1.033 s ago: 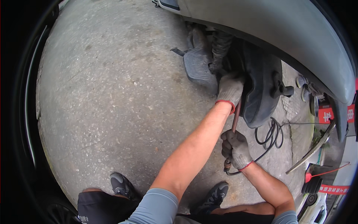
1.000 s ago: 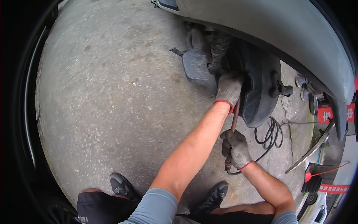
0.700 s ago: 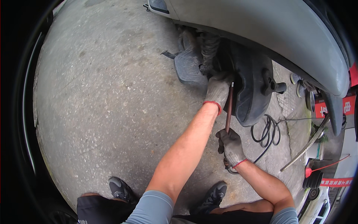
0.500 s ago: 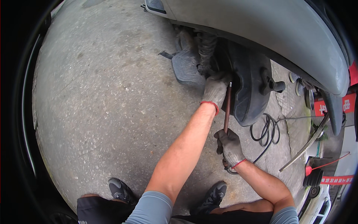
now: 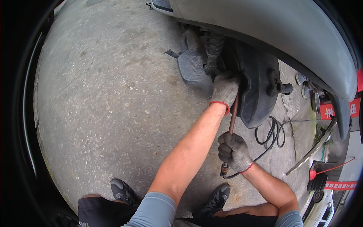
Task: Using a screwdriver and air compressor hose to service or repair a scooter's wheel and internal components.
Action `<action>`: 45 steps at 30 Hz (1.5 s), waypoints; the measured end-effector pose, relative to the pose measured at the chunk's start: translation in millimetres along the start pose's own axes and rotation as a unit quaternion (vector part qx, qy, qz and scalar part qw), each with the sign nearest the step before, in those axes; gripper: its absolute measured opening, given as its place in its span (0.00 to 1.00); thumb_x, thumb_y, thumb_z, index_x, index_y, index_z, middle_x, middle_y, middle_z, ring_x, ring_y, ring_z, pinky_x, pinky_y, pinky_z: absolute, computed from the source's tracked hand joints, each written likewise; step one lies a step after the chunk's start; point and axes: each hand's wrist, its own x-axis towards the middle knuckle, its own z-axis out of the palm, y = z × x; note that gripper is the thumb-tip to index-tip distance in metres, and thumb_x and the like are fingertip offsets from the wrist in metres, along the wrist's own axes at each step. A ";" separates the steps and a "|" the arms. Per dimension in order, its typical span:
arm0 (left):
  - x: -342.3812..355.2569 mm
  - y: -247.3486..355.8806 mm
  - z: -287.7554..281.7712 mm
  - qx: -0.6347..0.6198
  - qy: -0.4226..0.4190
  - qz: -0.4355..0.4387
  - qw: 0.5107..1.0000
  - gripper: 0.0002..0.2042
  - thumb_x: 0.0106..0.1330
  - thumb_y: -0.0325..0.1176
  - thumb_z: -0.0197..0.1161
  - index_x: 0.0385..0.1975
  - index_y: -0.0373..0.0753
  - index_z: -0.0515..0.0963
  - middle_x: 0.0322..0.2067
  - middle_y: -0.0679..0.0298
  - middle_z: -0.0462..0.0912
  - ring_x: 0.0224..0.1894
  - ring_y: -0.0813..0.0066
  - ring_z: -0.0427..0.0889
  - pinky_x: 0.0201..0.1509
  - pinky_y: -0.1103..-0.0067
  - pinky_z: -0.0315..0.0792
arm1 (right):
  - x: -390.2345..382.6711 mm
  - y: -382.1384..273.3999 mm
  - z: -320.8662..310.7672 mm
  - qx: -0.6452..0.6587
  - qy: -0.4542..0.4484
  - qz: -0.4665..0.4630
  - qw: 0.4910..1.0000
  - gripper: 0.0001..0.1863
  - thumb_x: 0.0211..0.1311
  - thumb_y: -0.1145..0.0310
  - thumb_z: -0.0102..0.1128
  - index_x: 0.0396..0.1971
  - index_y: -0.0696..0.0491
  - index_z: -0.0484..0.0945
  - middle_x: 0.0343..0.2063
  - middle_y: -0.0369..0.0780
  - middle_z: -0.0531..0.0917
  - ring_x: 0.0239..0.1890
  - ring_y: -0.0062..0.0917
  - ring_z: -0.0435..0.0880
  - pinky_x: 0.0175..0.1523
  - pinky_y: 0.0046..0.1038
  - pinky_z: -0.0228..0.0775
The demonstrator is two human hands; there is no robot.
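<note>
My right hand [image 5: 234,150], in a grey work glove with a red cuff edge, is wrapped round a long reddish-brown tube-shaped tool [image 5: 233,117]. A fitting [image 5: 224,167] at the tool's lower end joins a thin black hose. My left hand [image 5: 225,90], in the same kind of glove, reaches in beneath the grey car body panel [image 5: 264,20]. Its fingers are hidden in the shadow there. The tool's upper end goes out of sight beside that hand. Close by are a ribbed sleeve [image 5: 214,45], a scuffed grey plate-like part [image 5: 193,68] and a black plastic liner [image 5: 259,87].
The hose [image 5: 270,136] lies in loops on the rough concrete ground [image 5: 98,106]. At right are a curved strip [image 5: 314,151], a red-headed tool with a thin handle [image 5: 313,174], red banners [image 5: 340,109] and another person's shoes [image 5: 302,81]. My own shoes [image 5: 124,192] stand near the lower edge.
The tool has slid further up, and its pale tip, visible before, is now hidden by my left hand. The right-hand grip has turned, exposing the lower fitting. The view has shifted slightly.
</note>
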 end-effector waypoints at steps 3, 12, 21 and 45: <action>2.1 -7.6 2.6 -0.003 0.016 0.018 1.000 0.11 0.57 0.33 0.58 0.31 0.32 0.82 0.24 0.53 0.82 0.29 0.67 0.80 0.36 0.73 0.70 | 1.1 -0.7 -0.7 -0.001 -0.006 0.004 1.000 0.18 0.65 0.52 0.59 0.27 0.50 0.67 0.14 0.26 0.57 0.13 0.12 0.52 0.18 0.19 0.43; 7.9 -26.5 14.8 -0.017 0.074 0.046 0.996 0.11 0.57 0.34 0.57 0.30 0.33 0.82 0.27 0.49 0.83 0.33 0.55 0.83 0.39 0.70 0.71 | 8.3 0.5 -6.6 -0.006 -0.015 0.011 1.000 0.19 0.62 0.50 0.60 0.28 0.51 0.68 0.13 0.27 0.57 0.12 0.13 0.52 0.17 0.20 0.43; 7.0 -28.9 16.4 0.026 0.096 0.117 0.988 0.09 0.58 0.32 0.55 0.25 0.33 0.80 0.27 0.49 0.82 0.32 0.51 0.80 0.38 0.68 0.70 | 10.0 0.1 -9.4 -0.025 -0.014 0.011 1.000 0.18 0.65 0.50 0.57 0.28 0.49 0.68 0.13 0.27 0.58 0.12 0.14 0.53 0.17 0.20 0.43; 4.0 -19.2 13.2 0.029 0.079 0.063 0.994 0.09 0.59 0.29 0.58 0.34 0.31 0.82 0.30 0.54 0.85 0.34 0.69 0.81 0.41 0.76 0.70 | 12.5 0.8 -6.8 -0.075 0.006 -0.008 0.997 0.19 0.66 0.50 0.56 0.25 0.47 0.65 0.13 0.27 0.58 0.12 0.13 0.53 0.17 0.20 0.42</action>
